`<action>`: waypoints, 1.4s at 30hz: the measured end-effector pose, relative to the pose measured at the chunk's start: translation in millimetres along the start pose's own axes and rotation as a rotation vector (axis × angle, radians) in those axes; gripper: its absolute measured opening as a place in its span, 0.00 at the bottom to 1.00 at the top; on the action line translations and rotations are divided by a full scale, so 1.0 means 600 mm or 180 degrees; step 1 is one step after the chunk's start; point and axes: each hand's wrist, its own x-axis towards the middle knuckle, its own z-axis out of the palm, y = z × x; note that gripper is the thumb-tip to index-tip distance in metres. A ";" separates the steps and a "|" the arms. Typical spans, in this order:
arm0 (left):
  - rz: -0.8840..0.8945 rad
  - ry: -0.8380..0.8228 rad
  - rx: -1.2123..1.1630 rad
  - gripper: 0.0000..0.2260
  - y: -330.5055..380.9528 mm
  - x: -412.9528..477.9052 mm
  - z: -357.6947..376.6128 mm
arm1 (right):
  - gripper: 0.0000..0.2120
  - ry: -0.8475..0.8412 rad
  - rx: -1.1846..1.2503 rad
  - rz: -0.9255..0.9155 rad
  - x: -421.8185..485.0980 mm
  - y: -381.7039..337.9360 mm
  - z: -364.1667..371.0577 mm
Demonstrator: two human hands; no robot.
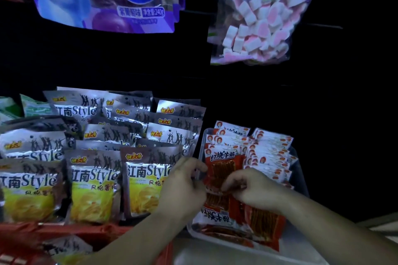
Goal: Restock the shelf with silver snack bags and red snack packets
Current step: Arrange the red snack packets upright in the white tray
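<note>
Left of the clear tray the silver snack bags stand in leaning rows on the shelf. The risk is right at that border, imo: the left hand is curled against the tray's left wall and seems to pinch the edge of the front red snack packets, so a clumsy tug could tip the upright stack or knock the nearest silver bag over. Inside the tray the right hand sits palm-down, wrist bent, fingertips pinched on that same packet's lower part, and the loose packets lying flat at the tray's front could slide out.
</note>
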 end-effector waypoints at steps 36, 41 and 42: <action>-0.0048 -0.0088 -0.0870 0.16 0.044 0.020 -0.017 | 0.04 0.1633 0.0577 -0.1083 -0.039 -0.051 -0.046; -0.0424 -0.0440 -0.1728 0.22 0.106 0.022 -0.034 | 0.11 0.1939 0.1495 -0.0564 -0.098 -0.067 -0.051; -0.0476 -0.0341 -0.1851 0.23 0.114 0.018 -0.034 | 0.17 0.1975 0.1657 -0.0390 -0.105 -0.069 -0.049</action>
